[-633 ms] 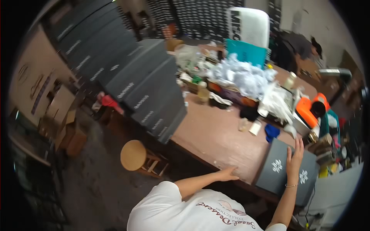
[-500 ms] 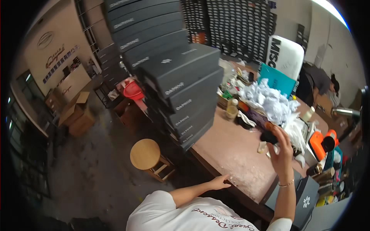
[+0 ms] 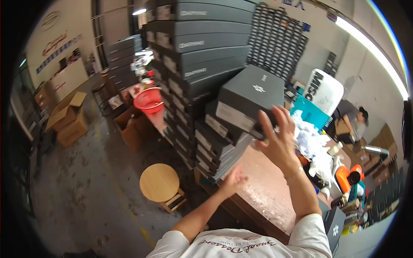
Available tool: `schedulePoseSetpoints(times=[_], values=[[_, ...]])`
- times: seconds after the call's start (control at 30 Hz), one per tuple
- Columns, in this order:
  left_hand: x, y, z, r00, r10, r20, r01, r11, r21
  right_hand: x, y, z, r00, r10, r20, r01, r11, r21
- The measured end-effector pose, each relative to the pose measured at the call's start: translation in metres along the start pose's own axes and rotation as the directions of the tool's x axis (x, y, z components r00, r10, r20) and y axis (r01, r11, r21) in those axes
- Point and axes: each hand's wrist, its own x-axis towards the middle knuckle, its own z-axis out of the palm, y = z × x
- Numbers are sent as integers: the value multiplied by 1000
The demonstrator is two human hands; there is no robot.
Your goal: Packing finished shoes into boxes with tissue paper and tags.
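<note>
A dark grey shoebox (image 3: 251,92) with a pale end label sits on top of a shorter stack, turned at an angle to the boxes below. My right hand (image 3: 279,139) is raised at its near right corner, fingers and thumb spread. Whether the fingertips touch the box does not show clearly. Lower down, my left hand (image 3: 234,181) is slightly blurred with its fingers apart, over the table edge near the lower shoeboxes (image 3: 211,148). It holds nothing.
A taller stack of shoeboxes (image 3: 206,41) rises behind. Crumpled white paper (image 3: 307,139) and an orange tape dispenser (image 3: 343,177) lie on the pinkish table (image 3: 262,189). A wooden stool (image 3: 159,182) and red basin (image 3: 148,99) are left. Another person (image 3: 347,120) bends far right.
My view has swung toward the stacks. My right hand has moved from beside the table clutter up to the top shoebox, and my left hand has reached forward.
</note>
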Motion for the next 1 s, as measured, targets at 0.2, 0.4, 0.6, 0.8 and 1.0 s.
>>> schedulePoseSetpoints(times=[0.2,0.4,0.6,0.8,1.0], values=[[60,81,62,943,-6,332,206,795,-570,-188,51,-114,989,118,-88,-121,992,-31],[11,19,160,817,-516,257,562,609,-560,-272,44,-113,867,360,344,-459,846,270],[6,-50,203,654,-689,311,613,243,-752,-325,106,-91,655,419,628,-693,664,280],[20,-39,217,644,-716,270,572,216,-791,-319,138,-87,652,345,675,-676,668,311],[22,-92,144,511,-824,243,751,291,-592,-341,132,-69,691,332,642,-632,707,316]])
